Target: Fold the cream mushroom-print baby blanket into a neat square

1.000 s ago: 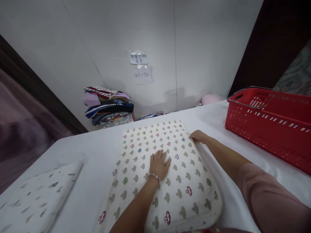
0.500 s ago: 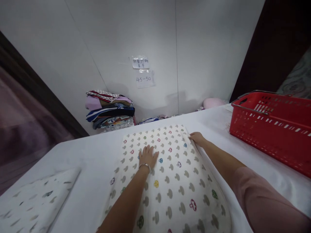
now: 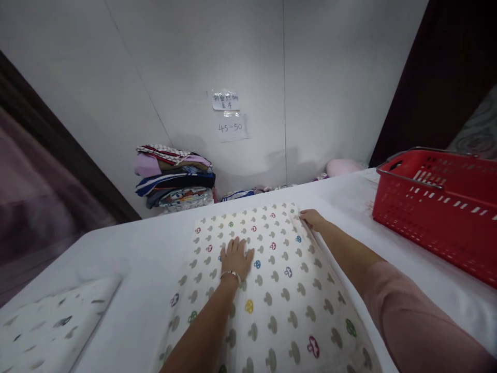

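A thin, shiny silvery bracelet [image 3: 230, 275] circles the wrist of the left hand [image 3: 235, 258]. To the right of the bracelet, a plain dusty-pink sleeve [image 3: 411, 311], softly creased, leaves the forearm and right hand [image 3: 313, 220] bare.

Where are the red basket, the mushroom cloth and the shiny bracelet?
Red basket [image 3: 433, 228]: head view, its side wall.
Mushroom cloth [image 3: 279, 305]: head view, its printed top.
Bracelet [image 3: 232, 274]: head view, its band.

Lower wall note [image 3: 234, 128] reads "45-50" — upper note [image 3: 225, 100] bears Chinese characters

Left hand [image 3: 236, 260] flat, fingers [image 3: 235, 246] spread; right hand [image 3: 312, 220] pinching.
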`<act>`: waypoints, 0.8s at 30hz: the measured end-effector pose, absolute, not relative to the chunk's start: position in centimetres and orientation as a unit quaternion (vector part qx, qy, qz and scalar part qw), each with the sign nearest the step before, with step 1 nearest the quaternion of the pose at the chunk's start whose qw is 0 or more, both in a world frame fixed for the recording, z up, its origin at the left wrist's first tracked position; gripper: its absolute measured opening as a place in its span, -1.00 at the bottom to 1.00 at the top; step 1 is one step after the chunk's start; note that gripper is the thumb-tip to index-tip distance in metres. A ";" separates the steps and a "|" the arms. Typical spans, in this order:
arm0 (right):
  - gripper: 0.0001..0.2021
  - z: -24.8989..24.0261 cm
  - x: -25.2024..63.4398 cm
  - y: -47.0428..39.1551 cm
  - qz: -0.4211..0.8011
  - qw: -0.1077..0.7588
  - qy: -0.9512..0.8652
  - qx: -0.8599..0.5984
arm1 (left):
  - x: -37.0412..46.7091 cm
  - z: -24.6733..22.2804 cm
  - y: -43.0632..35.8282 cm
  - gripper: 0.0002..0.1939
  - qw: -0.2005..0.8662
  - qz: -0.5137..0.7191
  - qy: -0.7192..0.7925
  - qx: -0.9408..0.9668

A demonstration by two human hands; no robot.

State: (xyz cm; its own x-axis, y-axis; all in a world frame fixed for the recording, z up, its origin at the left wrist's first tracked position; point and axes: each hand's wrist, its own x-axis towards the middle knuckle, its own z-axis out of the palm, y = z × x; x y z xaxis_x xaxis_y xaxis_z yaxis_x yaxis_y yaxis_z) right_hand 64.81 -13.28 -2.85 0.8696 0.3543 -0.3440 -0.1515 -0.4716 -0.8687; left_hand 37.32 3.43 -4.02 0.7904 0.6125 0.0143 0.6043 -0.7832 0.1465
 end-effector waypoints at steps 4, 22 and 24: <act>-0.76 -3.6 65.8 -12.8 0.189 0.489 -0.073 -0.849 | 37.3 -4.0 3.5 -0.40 0.066 0.037 0.324 0.943; -0.63 -4.2 67.9 -11.7 0.109 0.459 -0.115 -0.874 | 37.2 -4.6 3.8 -0.41 0.076 0.041 0.316 0.945; -0.63 -4.0 67.7 -11.8 0.137 0.473 -0.115 -0.863 | 37.2 -4.6 3.8 -0.40 0.080 0.039 0.316 0.945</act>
State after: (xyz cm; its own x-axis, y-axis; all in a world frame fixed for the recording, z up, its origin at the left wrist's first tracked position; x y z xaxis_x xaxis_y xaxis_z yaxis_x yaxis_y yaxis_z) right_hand 67.71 -11.84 -3.98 0.9361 0.3275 -0.1280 0.0682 -0.5260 -0.8477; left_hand 37.20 3.78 -4.62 0.7972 0.6033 0.0231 0.5909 -0.7875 0.1751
